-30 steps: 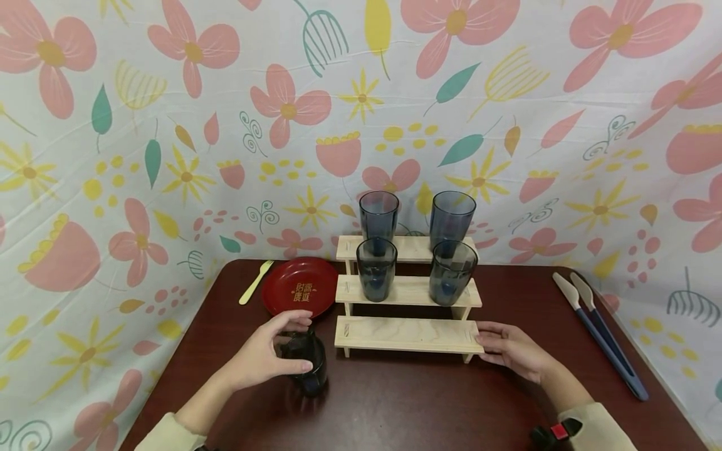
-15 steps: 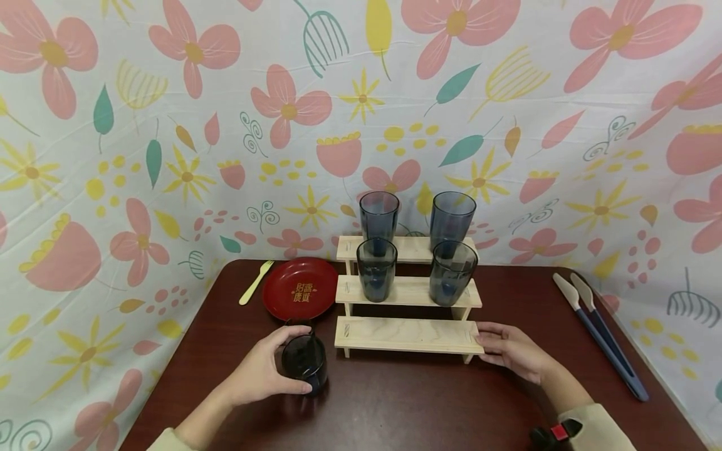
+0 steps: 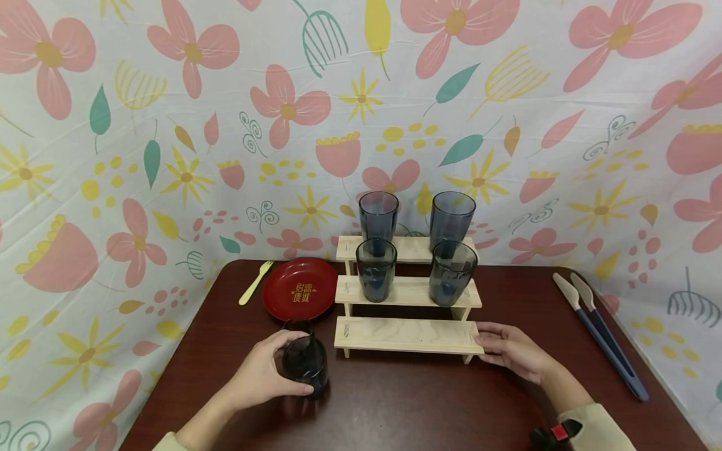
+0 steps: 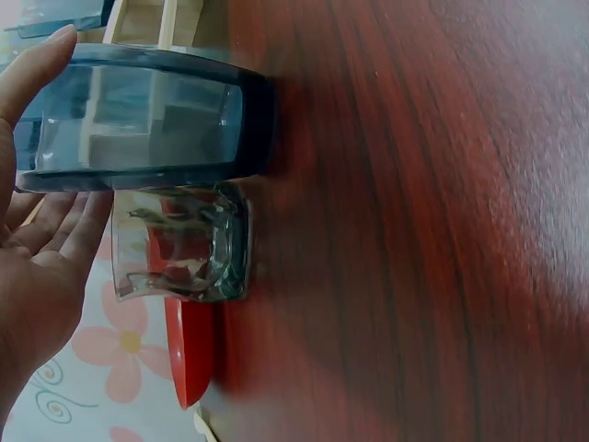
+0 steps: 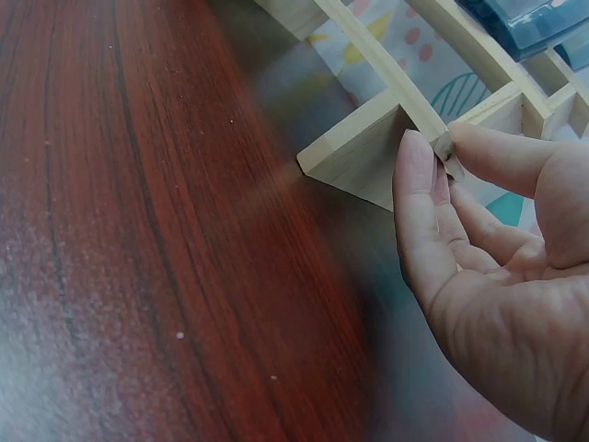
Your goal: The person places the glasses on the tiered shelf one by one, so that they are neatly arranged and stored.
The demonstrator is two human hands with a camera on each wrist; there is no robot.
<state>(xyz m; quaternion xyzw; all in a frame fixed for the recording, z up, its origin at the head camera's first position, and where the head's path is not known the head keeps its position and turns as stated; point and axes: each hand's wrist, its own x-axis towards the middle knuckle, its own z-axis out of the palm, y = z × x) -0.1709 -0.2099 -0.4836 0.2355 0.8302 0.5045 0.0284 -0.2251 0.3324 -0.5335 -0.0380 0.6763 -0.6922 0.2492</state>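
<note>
My left hand (image 3: pixel 256 369) grips a dark blue glass tumbler (image 3: pixel 306 366) on the left of the table, thumb at the near side and fingers around the far side. Just behind it is a second, clearer glass (image 4: pixel 184 244) with a square base, mostly hidden in the head view. A three-step light wooden rack (image 3: pixel 406 335) stands to the right of these glasses. My right hand (image 3: pixel 510 351) pinches the right end of its lowest board, as the right wrist view shows too. Two blue tumblers (image 3: pixel 378 272) stand on the middle step and two more tumblers (image 3: pixel 451 216) on the top one.
A red plate (image 3: pixel 301 304) with gold characters lies behind the held tumbler, a pale yellow fork (image 3: pixel 256 283) to its left. Blue-handled tongs (image 3: pixel 609 344) lie along the right side of the brown table (image 3: pixel 417 407). A flowered cloth (image 3: pixel 225 188) hangs behind.
My left hand has lowered slightly toward me and closed its fingers around the blue tumbler. My right hand and the rack have stayed still.
</note>
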